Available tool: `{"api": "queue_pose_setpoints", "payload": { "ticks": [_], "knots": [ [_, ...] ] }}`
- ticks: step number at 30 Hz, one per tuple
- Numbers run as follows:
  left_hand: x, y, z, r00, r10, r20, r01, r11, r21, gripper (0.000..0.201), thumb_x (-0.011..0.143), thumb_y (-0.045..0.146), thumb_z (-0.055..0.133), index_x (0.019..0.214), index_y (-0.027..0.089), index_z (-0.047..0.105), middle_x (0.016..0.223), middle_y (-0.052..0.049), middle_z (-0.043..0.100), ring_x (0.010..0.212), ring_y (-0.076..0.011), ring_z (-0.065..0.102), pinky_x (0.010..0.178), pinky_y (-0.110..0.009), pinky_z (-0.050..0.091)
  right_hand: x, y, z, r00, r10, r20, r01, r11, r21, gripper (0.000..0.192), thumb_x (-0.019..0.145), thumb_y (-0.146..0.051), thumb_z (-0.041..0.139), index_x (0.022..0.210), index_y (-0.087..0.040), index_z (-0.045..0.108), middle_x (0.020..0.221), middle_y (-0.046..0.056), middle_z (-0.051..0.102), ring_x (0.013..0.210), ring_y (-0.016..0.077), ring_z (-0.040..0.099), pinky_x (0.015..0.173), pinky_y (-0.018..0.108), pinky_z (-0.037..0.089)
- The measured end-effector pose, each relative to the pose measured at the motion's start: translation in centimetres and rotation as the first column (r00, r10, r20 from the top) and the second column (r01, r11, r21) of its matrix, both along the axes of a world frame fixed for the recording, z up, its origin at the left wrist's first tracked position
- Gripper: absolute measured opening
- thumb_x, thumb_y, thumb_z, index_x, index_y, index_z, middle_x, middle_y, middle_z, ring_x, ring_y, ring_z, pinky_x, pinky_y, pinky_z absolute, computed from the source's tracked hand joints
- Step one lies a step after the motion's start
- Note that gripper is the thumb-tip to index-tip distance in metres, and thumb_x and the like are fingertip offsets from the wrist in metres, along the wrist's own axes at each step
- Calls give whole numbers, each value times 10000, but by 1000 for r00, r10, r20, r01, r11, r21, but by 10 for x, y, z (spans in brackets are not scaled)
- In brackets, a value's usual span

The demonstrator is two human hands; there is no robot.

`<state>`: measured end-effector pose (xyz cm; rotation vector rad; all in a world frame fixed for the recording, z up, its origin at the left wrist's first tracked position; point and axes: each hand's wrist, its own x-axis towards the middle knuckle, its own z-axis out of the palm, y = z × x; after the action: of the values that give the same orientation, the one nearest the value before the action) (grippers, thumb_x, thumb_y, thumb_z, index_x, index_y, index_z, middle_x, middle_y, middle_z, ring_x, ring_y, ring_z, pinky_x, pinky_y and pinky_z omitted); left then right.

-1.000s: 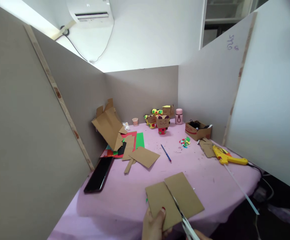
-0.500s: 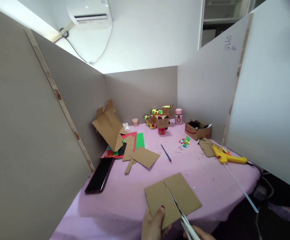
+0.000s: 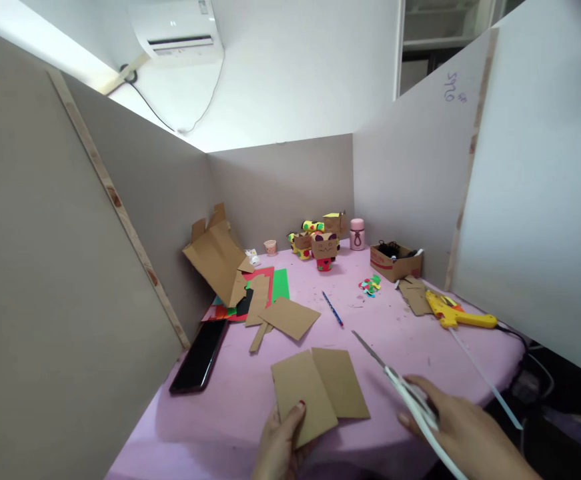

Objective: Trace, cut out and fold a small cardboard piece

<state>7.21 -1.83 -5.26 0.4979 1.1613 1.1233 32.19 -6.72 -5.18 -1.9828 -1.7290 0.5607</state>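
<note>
Before you on the pink table (image 3: 250, 407), a black phone (image 3: 199, 357) by the left partition, a blue pencil (image 3: 332, 308), a yellow glue gun (image 3: 453, 313), paper cat figures (image 3: 320, 241), a small cardboard box (image 3: 395, 261), coloured paper sheets (image 3: 270, 283), a pink bottle (image 3: 357, 234).

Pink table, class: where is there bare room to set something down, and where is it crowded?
Bare patches on the pink table: between the blue pencil and the glue gun, and between the phone and the held cardboard. Crowded: the paper pile at back left, the figures, and the box.
</note>
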Motion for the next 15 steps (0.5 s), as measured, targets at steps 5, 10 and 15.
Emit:
{"api": "queue_pose_setpoints", "payload": {
  "ticks": [5,10,15],
  "knots": [
    [-6,0,5,997,-40,59,41,999,-10,386,679,113,669,1049,105,560,723,-78,733,773,-256,705,698,-324,553,23,51,16,947,53,318,-41,998,-42,433,737,-238,512,1147,-135,603,941,196,711,881,404,652,709,464,453],
    [-11,1,7,988,-72,135,78,996,-40,180,698,120,652,869,145,602,738,-73,736,778,-245,707,722,-307,556,14,48,26,947,75,311,-91,995,36,430,797,-245,468,1201,-141,571,1093,182,634,952,305,636,808,397,462],
    [-10,-3,9,984,-82,159,92,994,-56,155,713,110,639,858,142,593,744,-67,740,828,-233,702,784,-311,550,-53,36,-12,891,290,350,-401,863,306,811,652,-248,662,1384,-111,340,1337,194,505,1215,295,482,944,348,451]
  ]
}}
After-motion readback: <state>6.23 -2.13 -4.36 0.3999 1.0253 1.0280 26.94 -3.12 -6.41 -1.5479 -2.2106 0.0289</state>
